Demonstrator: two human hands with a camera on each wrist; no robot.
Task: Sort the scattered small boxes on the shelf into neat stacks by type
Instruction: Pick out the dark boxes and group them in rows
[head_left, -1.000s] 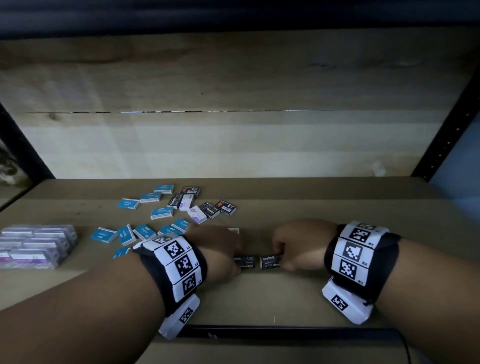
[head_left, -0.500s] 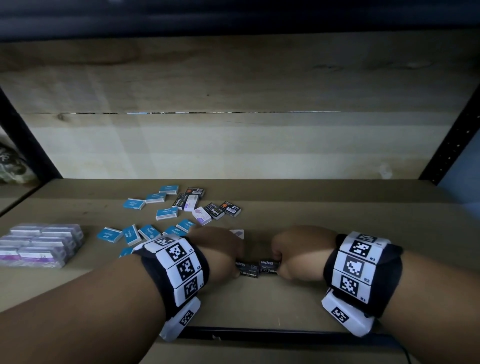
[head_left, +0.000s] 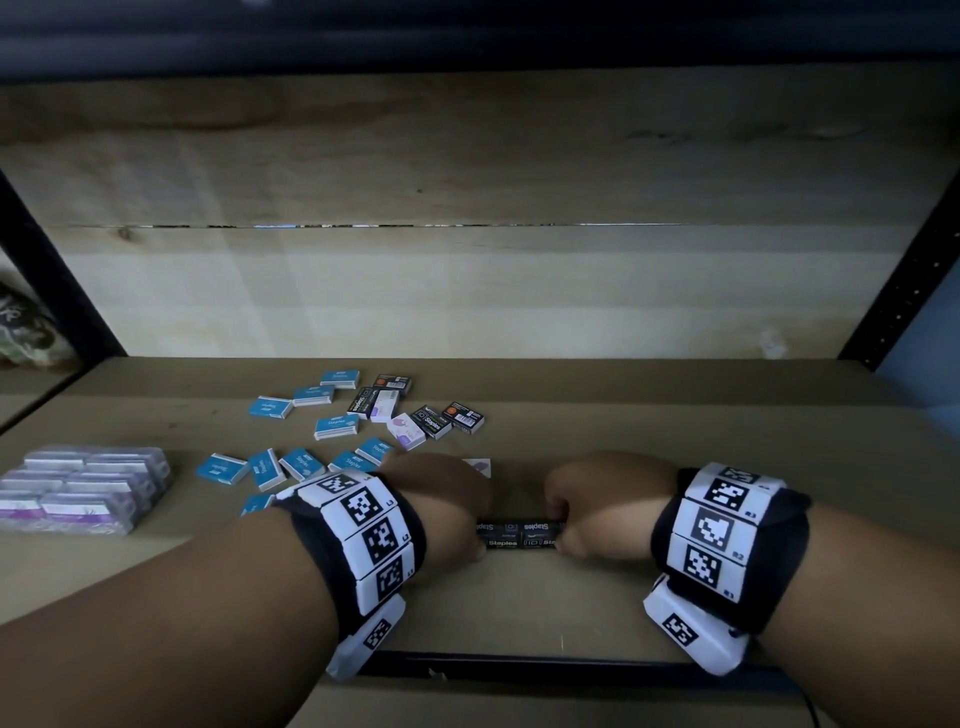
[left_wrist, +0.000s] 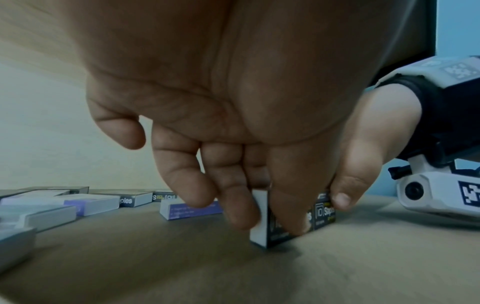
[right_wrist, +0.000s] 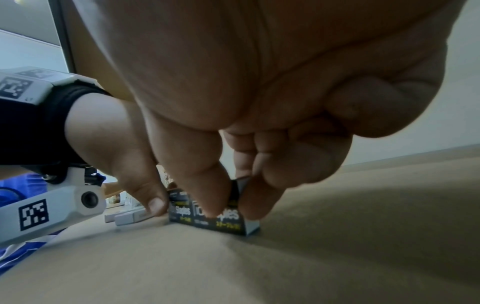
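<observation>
Purple-and-white wrapped boxes (head_left: 83, 486) sit in a tidy block at the left edge of the shelf (head_left: 675, 415). To their right, blue staple boxes (head_left: 270, 467) lie scattered flat toward the middle, and beyond them, nearer the back edge, a few black staple boxes (head_left: 431, 422) and white-and-purple boxes (head_left: 405, 430) lie mixed together. Near the front edge, at the centre, two black boxes (head_left: 519, 535) stand end to end, touching, in a short row. The left hand (head_left: 441, 504) pinches the left box of the pair (left_wrist: 270, 230), thumb on the near face and fingers (left_wrist: 241, 209) curled over its top and far side. The right hand (head_left: 608, 499) grips the right box (right_wrist: 228, 220) the same way, its thumb on the near face and its fingertips (right_wrist: 259, 203) on the end. Both wrists wear black bands with white marker tiles.
</observation>
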